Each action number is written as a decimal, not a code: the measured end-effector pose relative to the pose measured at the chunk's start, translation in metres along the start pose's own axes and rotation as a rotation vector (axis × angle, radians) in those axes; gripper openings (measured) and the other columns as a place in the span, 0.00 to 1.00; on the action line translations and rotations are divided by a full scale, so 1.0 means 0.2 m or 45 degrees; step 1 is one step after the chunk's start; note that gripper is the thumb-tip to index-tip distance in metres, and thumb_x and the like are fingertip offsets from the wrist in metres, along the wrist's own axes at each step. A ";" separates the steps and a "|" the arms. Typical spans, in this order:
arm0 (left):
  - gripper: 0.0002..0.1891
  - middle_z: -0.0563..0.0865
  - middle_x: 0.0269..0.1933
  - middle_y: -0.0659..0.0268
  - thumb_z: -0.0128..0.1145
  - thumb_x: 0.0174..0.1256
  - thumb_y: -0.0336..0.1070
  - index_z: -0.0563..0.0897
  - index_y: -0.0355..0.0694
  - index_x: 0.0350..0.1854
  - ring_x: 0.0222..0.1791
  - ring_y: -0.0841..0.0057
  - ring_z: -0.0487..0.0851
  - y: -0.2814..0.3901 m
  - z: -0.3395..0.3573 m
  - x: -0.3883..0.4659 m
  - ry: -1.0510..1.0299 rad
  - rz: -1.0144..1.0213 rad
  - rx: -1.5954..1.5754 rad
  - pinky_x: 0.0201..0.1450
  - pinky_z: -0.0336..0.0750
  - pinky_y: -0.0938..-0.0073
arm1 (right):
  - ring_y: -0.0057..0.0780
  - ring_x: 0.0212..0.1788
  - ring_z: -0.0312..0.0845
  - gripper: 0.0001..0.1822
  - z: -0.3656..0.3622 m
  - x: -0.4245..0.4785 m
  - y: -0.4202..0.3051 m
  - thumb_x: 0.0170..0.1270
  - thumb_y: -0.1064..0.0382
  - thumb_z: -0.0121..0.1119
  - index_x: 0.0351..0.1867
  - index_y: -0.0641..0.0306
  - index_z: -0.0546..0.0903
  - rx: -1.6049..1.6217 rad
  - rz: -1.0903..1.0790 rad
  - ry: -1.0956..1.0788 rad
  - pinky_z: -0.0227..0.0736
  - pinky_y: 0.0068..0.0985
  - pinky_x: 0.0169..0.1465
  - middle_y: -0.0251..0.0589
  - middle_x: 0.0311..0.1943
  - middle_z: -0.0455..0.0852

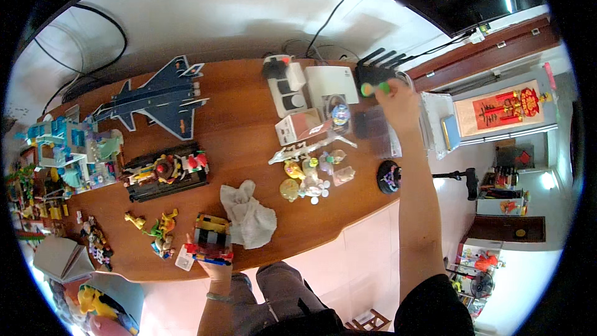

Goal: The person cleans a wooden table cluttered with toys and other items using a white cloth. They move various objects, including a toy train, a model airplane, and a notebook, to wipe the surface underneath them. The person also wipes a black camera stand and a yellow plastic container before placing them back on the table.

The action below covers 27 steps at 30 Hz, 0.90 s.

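My left hand is at the front edge of the wooden table, gripping a toy building-brick model with yellow, black, red and blue parts. Beside that model lies a crumpled white cloth. My right arm reaches to the back right, where my right hand pinches a small green object, blurred, in front of a black router. A round green and orange piece shows just left of the fingertips; whether it is joined to the green object I cannot tell.
A toy fighter jet and a brick model on a black base occupy the left. Small figurines, an open box and a power strip stand toward the right. A round black stand sits near my right forearm.
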<state>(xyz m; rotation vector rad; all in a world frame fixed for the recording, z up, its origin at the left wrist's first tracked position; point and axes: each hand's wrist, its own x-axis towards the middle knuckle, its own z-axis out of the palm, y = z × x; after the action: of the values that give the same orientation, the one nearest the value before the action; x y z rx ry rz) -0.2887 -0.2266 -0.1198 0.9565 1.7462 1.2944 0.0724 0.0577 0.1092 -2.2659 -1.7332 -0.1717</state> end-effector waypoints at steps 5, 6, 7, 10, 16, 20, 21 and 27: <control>0.42 0.68 0.57 0.53 0.69 0.45 0.31 0.56 0.34 0.61 0.55 0.62 0.69 -0.09 -0.01 -0.02 0.019 0.219 0.327 0.58 0.65 0.63 | 0.48 0.40 0.78 0.16 0.22 -0.11 0.21 0.50 0.56 0.60 0.38 0.63 0.80 -0.083 0.085 -0.356 0.72 0.39 0.43 0.52 0.35 0.82; 0.40 0.70 0.56 0.55 0.67 0.46 0.28 0.57 0.34 0.61 0.54 0.63 0.70 -0.04 0.01 -0.01 0.007 0.159 0.145 0.57 0.66 0.64 | 0.48 0.41 0.78 0.16 0.28 -0.12 0.25 0.51 0.56 0.60 0.39 0.63 0.79 -0.080 0.104 -0.417 0.72 0.40 0.44 0.52 0.36 0.82; 0.38 0.68 0.58 0.57 0.64 0.50 0.32 0.56 0.40 0.63 0.55 0.62 0.70 -0.04 0.00 -0.01 -0.020 -0.063 -0.102 0.57 0.67 0.63 | 0.48 0.42 0.77 0.16 0.36 -0.14 0.29 0.50 0.57 0.60 0.39 0.63 0.79 -0.056 0.071 -0.388 0.72 0.39 0.45 0.53 0.36 0.82; 0.32 0.66 0.61 0.62 0.55 0.60 0.42 0.56 0.54 0.66 0.56 0.61 0.70 -0.10 -0.03 -0.01 -0.060 -0.470 -0.733 0.56 0.70 0.61 | 0.48 0.45 0.76 0.19 0.48 -0.17 0.31 0.49 0.58 0.62 0.42 0.64 0.78 -0.040 0.036 -0.410 0.71 0.39 0.47 0.53 0.38 0.81; 0.32 0.65 0.62 0.64 0.48 0.62 0.47 0.52 0.55 0.67 0.55 0.62 0.71 -0.09 -0.01 0.00 -0.143 -0.155 -0.334 0.49 0.74 0.57 | 0.44 0.36 0.79 0.17 0.35 -0.31 0.26 0.51 0.62 0.62 0.43 0.66 0.78 0.232 0.023 -0.145 0.72 0.37 0.41 0.49 0.35 0.82; 0.38 0.71 0.55 0.58 0.60 0.49 0.21 0.56 0.42 0.63 0.55 0.66 0.71 -0.09 -0.06 0.00 -0.022 -0.390 -0.727 0.56 0.70 0.64 | 0.30 0.39 0.77 0.11 0.15 -0.81 -0.19 0.53 0.68 0.59 0.40 0.64 0.76 0.597 -0.060 -0.337 0.72 0.29 0.40 0.44 0.34 0.80; 0.40 0.70 0.56 0.58 0.60 0.49 0.21 0.53 0.43 0.65 0.56 0.66 0.70 -0.07 -0.01 0.01 -0.131 -0.133 -0.316 0.56 0.70 0.64 | 0.34 0.39 0.78 0.12 0.32 -1.07 -0.22 0.54 0.68 0.58 0.41 0.62 0.76 1.026 -0.107 -0.296 0.72 0.30 0.44 0.44 0.34 0.80; 0.41 0.60 0.62 0.57 0.63 0.52 0.42 0.50 0.46 0.65 0.59 0.60 0.66 0.13 0.06 0.04 -0.079 -0.419 -0.766 0.57 0.67 0.54 | 0.56 0.58 0.57 0.25 0.59 -1.39 -0.69 0.42 0.70 0.62 0.48 0.48 0.76 0.581 -0.683 -0.590 0.60 0.48 0.55 0.44 0.58 0.64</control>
<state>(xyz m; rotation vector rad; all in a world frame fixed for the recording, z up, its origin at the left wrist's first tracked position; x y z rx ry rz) -0.2790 -0.2093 -0.0980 0.3451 1.2747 1.4235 -0.1443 -0.1317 -0.0554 -1.5549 -2.2870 0.6264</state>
